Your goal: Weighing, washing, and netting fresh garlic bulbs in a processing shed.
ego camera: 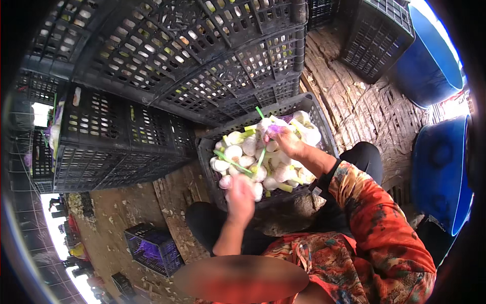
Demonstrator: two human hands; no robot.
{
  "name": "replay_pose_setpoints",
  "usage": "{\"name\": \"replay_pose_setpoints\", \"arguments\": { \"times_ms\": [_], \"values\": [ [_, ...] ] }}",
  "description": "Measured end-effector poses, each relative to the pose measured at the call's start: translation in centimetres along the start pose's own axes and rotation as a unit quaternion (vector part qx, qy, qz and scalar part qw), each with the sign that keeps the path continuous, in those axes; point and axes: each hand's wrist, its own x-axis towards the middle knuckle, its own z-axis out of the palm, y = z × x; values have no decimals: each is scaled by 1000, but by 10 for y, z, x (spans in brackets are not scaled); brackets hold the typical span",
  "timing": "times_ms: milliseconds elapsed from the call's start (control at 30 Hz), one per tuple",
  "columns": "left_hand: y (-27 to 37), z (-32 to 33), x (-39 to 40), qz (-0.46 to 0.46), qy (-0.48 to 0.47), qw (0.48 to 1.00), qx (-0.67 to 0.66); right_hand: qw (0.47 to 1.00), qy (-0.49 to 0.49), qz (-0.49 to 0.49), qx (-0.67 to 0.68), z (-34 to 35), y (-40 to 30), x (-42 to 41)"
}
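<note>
A black plastic crate (pixel 326 125) full of garlic bulbs (pixel 281 171) stands before me, between my knees. My right hand (pixel 287 141) grips a purple mesh net (pixel 275 130) with pale bulbs in it, over the crate's far side. A green strip (pixel 260 112) sticks up from that net. My left hand (pixel 242 195) is over the crate's near left part, blurred, with its fingers partly hidden; whether it holds anything cannot be told. Just beyond it, a green strip (pixel 232 162) lies across the bulbs, and another green strip (pixel 261 157) is beside it.
Stacked black crates (pixel 152 91) filled with bulbs rise at the far side and left. A small crate (pixel 152 249) with purple netting (pixel 146 249) lies on the littered wooden floor (pixel 125 205). Blue tubs (pixel 440 167) and another black crate (pixel 377 41) stand at the right.
</note>
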Motion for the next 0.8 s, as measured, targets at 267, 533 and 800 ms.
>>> {"name": "replay_pose_setpoints", "arguments": {
  "times_ms": [267, 533, 800],
  "values": [
    [28, 165, 25, 374, -344, 795, 330, 886, -185, 154, -396, -5, -35, 26],
    [19, 198, 80, 142, -290, 914, -246, 974, -117, -6, -191, -13, -8, 7],
    [10, 33, 45, 115, 95, 989, 15, 982, -173, -49, -51, -28, -5, -10]
  ]
}}
